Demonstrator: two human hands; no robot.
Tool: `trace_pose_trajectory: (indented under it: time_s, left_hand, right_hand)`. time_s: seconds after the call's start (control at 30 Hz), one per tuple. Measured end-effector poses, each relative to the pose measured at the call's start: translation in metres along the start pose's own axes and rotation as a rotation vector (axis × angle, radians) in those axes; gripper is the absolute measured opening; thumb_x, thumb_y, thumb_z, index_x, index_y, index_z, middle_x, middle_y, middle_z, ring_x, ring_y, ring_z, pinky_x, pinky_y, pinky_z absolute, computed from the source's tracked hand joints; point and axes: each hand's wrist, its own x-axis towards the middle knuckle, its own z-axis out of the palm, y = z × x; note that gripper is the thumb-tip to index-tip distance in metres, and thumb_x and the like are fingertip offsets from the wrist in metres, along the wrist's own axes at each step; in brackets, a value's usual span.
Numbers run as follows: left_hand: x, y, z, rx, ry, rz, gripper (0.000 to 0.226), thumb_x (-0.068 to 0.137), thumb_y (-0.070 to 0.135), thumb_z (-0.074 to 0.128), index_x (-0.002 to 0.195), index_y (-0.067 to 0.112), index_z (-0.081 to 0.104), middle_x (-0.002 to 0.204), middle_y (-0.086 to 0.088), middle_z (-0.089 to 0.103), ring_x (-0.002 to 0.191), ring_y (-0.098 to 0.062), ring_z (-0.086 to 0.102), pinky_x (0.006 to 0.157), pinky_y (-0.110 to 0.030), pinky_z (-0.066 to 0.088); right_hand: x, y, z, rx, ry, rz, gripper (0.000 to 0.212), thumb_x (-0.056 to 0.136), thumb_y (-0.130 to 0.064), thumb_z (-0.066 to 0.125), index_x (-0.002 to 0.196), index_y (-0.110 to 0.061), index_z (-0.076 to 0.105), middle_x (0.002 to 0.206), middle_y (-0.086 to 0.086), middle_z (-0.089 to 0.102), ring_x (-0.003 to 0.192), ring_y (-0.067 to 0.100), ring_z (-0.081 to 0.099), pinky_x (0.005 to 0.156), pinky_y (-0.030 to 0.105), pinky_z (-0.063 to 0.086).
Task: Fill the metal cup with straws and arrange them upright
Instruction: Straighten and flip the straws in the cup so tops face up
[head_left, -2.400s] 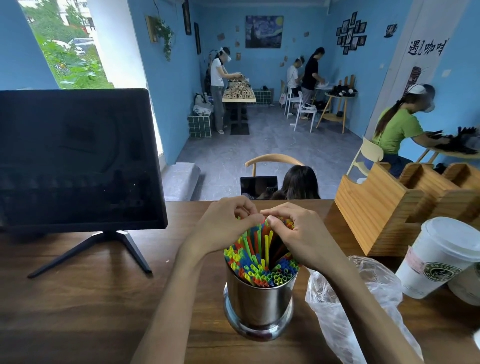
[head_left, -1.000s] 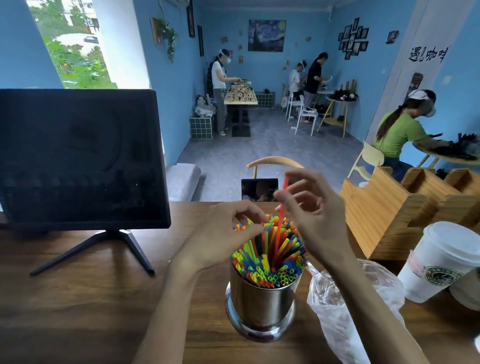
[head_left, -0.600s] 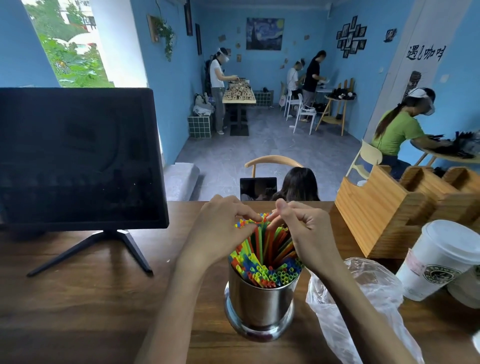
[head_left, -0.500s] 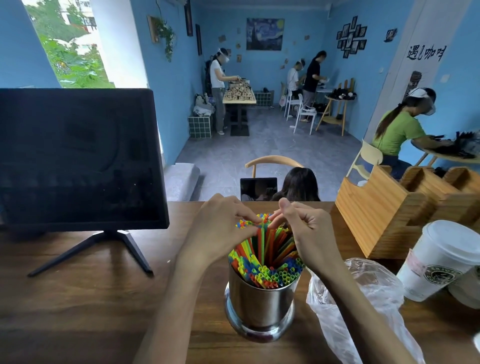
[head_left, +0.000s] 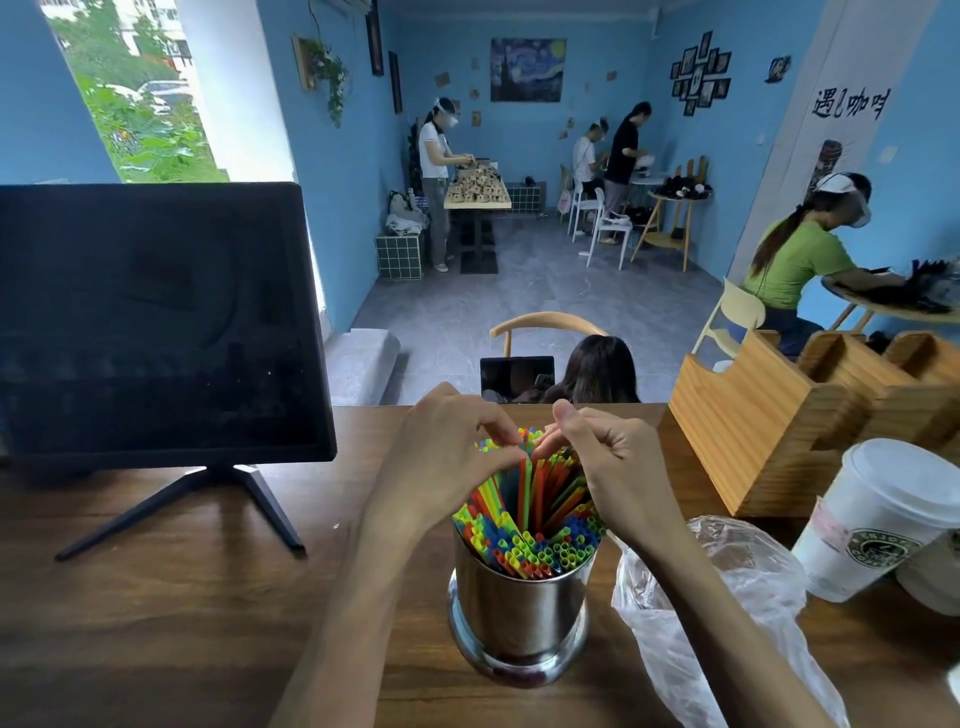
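Metal cup (head_left: 521, 613) holds coloured straws (head_left: 530, 525), fingers (head_left: 496, 436) gripping their tops.

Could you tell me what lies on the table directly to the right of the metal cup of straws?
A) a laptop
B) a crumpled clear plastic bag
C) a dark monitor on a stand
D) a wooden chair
B: the clear plastic bag lies crumpled on the table just right of the metal cup.
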Motion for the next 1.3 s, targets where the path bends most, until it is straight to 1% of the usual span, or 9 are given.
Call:
trace_pose_trajectory:
  time_s: [0.13,0.23,0.33,0.4,0.53,0.7,0.9,1.07,1.3]
  left_hand:
    - [-0.001,0.005,-0.010,-0.090,0.095,-0.002,0.008,0.080,0.042,0.081,0.087,0.038,0.079,0.080,0.019,0.070,0.087,-0.001,0.058,0.072,-0.023,0.046]
    - [-0.003,0.013,-0.017,-0.277,0.141,0.008,0.011,0.083,0.025,0.082,0.090,0.033,0.079,0.080,0.018,0.074,0.080,0.005,0.065,0.071,-0.010,0.047]
    - [-0.002,0.016,-0.019,-0.458,0.167,-0.011,0.016,0.086,0.016,0.079,0.100,0.025,0.078,0.088,0.015,0.076,0.084,-0.002,0.071,0.078,-0.017,0.056]
    - [-0.002,0.018,-0.018,-0.527,0.197,0.003,0.022,0.088,0.011,0.077,0.100,0.030,0.076,0.091,0.014,0.075,0.084,-0.006,0.072,0.077,-0.020,0.057]
    - [-0.005,0.023,-0.017,-0.515,0.266,0.044,0.032,0.088,0.010,0.076,0.097,0.041,0.073,0.095,0.020,0.074,0.086,-0.004,0.071,0.075,-0.016,0.055]
    - [-0.007,0.021,-0.015,-0.523,0.201,0.003,0.041,0.083,0.011,0.081,0.110,0.041,0.073,0.097,0.012,0.072,0.077,-0.006,0.072,0.069,-0.016,0.056]
    - [-0.006,0.020,-0.014,-0.553,0.227,-0.028,0.044,0.079,0.010,0.084,0.108,0.041,0.074,0.092,0.012,0.075,0.077,-0.006,0.074,0.073,-0.025,0.061]
    - [-0.006,0.021,-0.013,-0.534,0.244,-0.016,0.042,0.077,0.014,0.087,0.108,0.039,0.073,0.093,0.014,0.074,0.075,-0.002,0.073,0.069,-0.015,0.057]
    - [-0.006,0.024,-0.009,-0.547,0.327,-0.009,0.041,0.075,0.015,0.088,0.105,0.038,0.073,0.090,0.014,0.073,0.073,-0.004,0.072,0.066,-0.014,0.056]
  right_hand:
    - [-0.001,-0.004,-0.003,-0.007,-0.026,-0.009,0.044,0.098,-0.047,0.053,0.069,-0.025,0.077,0.079,-0.012,0.074,0.088,0.006,0.070,0.088,0.030,0.051]
    - [-0.001,-0.008,-0.008,-0.050,-0.158,0.003,0.022,0.092,-0.048,0.062,0.100,-0.033,0.076,0.097,-0.020,0.074,0.097,0.000,0.067,0.084,0.019,0.050]
    - [0.000,-0.011,-0.008,-0.065,-0.322,0.009,0.038,0.086,-0.054,0.067,0.120,-0.037,0.069,0.118,-0.020,0.068,0.112,-0.006,0.061,0.094,0.018,0.049]
    - [0.000,-0.013,-0.005,-0.097,-0.328,-0.033,0.036,0.086,-0.051,0.069,0.117,-0.034,0.072,0.115,-0.018,0.069,0.110,-0.005,0.061,0.093,0.017,0.049]
    - [0.003,-0.017,-0.002,-0.127,-0.293,-0.080,0.010,0.088,-0.037,0.075,0.097,-0.039,0.073,0.095,-0.019,0.070,0.098,-0.002,0.063,0.084,0.016,0.048]
    - [0.005,-0.012,-0.001,-0.134,-0.302,-0.109,0.007,0.092,-0.033,0.072,0.099,-0.032,0.073,0.096,-0.016,0.070,0.100,0.005,0.064,0.089,0.032,0.050]
    - [0.005,-0.011,0.000,-0.078,-0.302,-0.063,0.013,0.093,-0.036,0.070,0.104,-0.029,0.074,0.095,-0.012,0.072,0.098,0.007,0.067,0.089,0.042,0.054]
    - [0.005,-0.011,-0.002,-0.106,-0.329,-0.070,0.011,0.095,-0.036,0.068,0.102,-0.029,0.073,0.095,-0.013,0.071,0.100,0.006,0.066,0.089,0.039,0.053]
    - [0.005,-0.014,-0.004,-0.098,-0.351,-0.083,0.013,0.099,-0.033,0.062,0.097,-0.029,0.074,0.101,-0.017,0.072,0.106,0.002,0.064,0.093,0.030,0.050]
